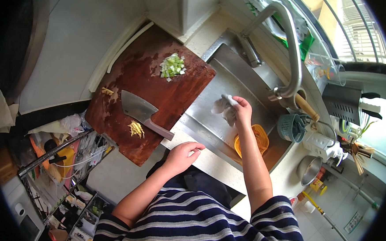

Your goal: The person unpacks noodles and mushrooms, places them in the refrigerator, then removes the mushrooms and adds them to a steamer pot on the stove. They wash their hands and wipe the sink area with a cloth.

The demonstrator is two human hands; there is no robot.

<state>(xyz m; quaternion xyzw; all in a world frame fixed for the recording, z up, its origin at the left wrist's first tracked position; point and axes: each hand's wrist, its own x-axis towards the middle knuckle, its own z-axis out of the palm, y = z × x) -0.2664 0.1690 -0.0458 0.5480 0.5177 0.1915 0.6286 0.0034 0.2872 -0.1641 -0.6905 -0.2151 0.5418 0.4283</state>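
Over the stainless steel sink (210, 101), my right hand (243, 112) grips a wet greyish cloth (226, 109) that hangs from the fingers. My left hand (183, 156) is just above the counter's front edge, fingers slightly curled, holding nothing. To its left a wooden cutting board (167, 102) carries a cleaver (137, 107), its handle pointing towards the sink. Chopped green and white scallion (172, 66) lies in a pile near the board's far end. Shredded ginger (136, 129) sits beside the blade, and a small ginger piece (107, 91) lies near the left edge.
A curved faucet (293, 53) arches over the sink. An orange plastic basket (259, 139) stands in the sink by my right forearm. Along the right are a blue strainer basket (291, 128), a knife holder (341, 101) and a metal bowl (309, 170). A wire rack (55, 152) stands lower left.
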